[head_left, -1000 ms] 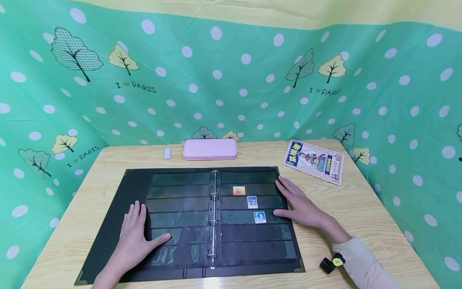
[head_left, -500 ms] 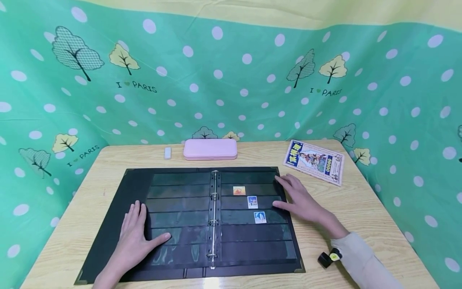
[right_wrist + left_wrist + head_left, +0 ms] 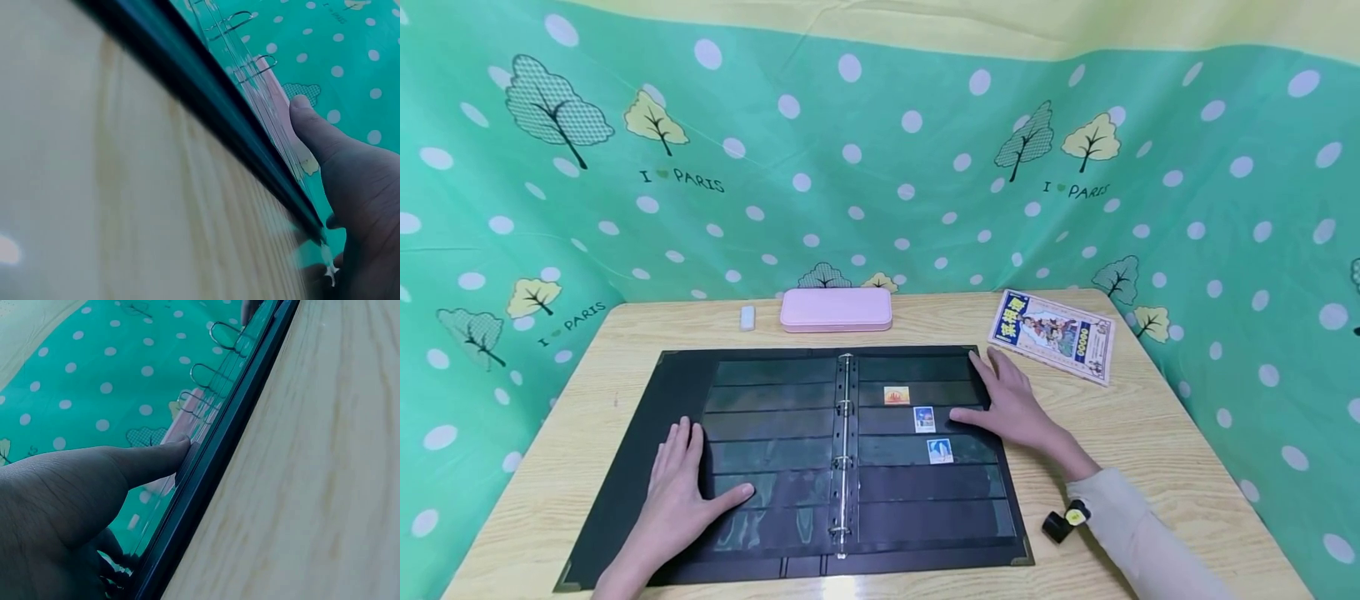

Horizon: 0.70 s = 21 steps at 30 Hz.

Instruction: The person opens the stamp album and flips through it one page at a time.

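Note:
An open black ring-binder stamp album (image 3: 775,568) lies flat on the wooden table, its metal rings running down the middle. Three small stamps (image 3: 924,419) sit in the pocket rows of its right page; the left page's strips show no stamps. My left hand (image 3: 676,496) rests with straight fingers on the album's left side, its thumb over the page. At the right edge of the album is my right hand (image 3: 1017,406), fingers spread, the thumb reaching over the page beside the middle stamp. In the right wrist view that thumb (image 3: 312,125) stands up near the page edge.
A pink pencil case (image 3: 837,310) and a small white eraser-like block (image 3: 747,317) lie behind the album. A printed booklet (image 3: 1052,335) is at the back right. Behind the table hangs a green dotted curtain (image 3: 880,167).
My right hand has shifted left and slightly away from me, its thumb now further over the right page. The left hand and the album have stayed in place.

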Tool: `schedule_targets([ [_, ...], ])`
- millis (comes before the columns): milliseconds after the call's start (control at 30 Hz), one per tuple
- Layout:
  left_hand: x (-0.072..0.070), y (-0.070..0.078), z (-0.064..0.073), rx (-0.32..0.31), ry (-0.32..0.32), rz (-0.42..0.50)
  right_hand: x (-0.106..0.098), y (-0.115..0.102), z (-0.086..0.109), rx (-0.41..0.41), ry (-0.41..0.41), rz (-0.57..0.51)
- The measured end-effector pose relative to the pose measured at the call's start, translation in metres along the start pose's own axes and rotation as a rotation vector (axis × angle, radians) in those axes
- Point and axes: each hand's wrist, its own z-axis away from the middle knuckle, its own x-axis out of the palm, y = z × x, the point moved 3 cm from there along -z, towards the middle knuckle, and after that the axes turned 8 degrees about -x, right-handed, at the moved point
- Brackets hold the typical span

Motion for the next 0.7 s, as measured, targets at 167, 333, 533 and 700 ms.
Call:
schedule_targets([
  [167,0.001,0.0,0.0,-0.002,0.001,-0.001,0.004,0.001,-0.003,0.013,-0.003,0.025],
  [333,0.001,-0.001,-0.001,-0.004,-0.003,-0.003,0.003,-0.001,-0.003,0.028,-0.003,0.015],
  [533,0.001,-0.001,0.0,-0.002,-0.003,-0.002,0.0,-0.005,-0.003,0.025,-0.008,0.021],
  [700,0.0,0.0,-0.001,-0.011,-0.008,0.002,-0.003,-0.013,-0.003,-0.011,-0.006,0.009],
])
